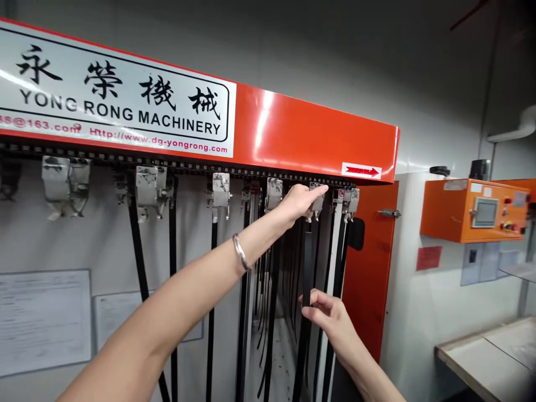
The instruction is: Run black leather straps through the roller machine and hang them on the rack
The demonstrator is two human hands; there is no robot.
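Note:
My left hand (300,202), a silver bangle on its wrist, reaches up to a metal clip (316,202) on the chain track under the orange machine hood (310,137); its fingers close on the clip. A long black strap (307,268) hangs from that clip. Lower down, my right hand (327,316) pinches this strap between thumb and fingers. More metal clips (220,192) run along the track to the left, several with black straps hanging from them.
The hood carries a white sign reading YONG RONG MACHINERY (117,106). An orange control box (475,211) is mounted on the wall at right, above a light workbench (489,354). Papers (44,321) are pinned on the machine's front at lower left.

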